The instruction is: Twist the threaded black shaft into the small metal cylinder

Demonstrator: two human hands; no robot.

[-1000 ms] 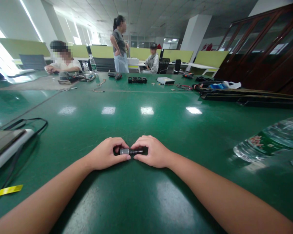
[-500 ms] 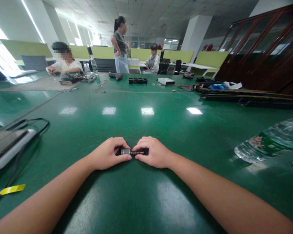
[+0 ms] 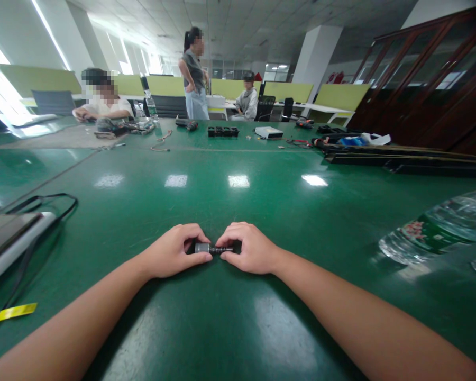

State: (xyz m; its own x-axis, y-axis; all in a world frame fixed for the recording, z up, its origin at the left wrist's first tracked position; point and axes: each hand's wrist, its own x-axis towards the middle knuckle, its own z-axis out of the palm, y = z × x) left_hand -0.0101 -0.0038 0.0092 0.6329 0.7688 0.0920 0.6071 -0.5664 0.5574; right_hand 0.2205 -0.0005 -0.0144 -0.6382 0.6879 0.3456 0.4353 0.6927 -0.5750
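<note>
A small grey metal cylinder point(image 3: 202, 248) with a dark, ridged shaft point(image 3: 222, 250) lies level just above or on the green table, between my hands. My left hand point(image 3: 178, 250) pinches the cylinder between thumb and fingers at its left side. My right hand point(image 3: 248, 248) curls round the shaft, its thumb and fingertips on or very close to it. Both hands stay low, with the wrists near the tabletop. A narrow gap parts the fingertips of the two hands. I cannot make out the shaft's far end, which sits in the shadow of my right palm.
On the left are a phone-like device point(image 3: 11, 238) and a black strap point(image 3: 65, 203) with a yellow tag point(image 3: 16, 311). A large water bottle point(image 3: 432, 230) lies at the right. Black battery holder point(image 3: 222, 132), white box point(image 3: 268, 133) and dark strips point(image 3: 404, 157) sit farther back. Three people are beyond.
The thumbs have parted very slightly along the grey cylinder and its shaft. The grip looks otherwise the same. The whole view has shifted a little.
</note>
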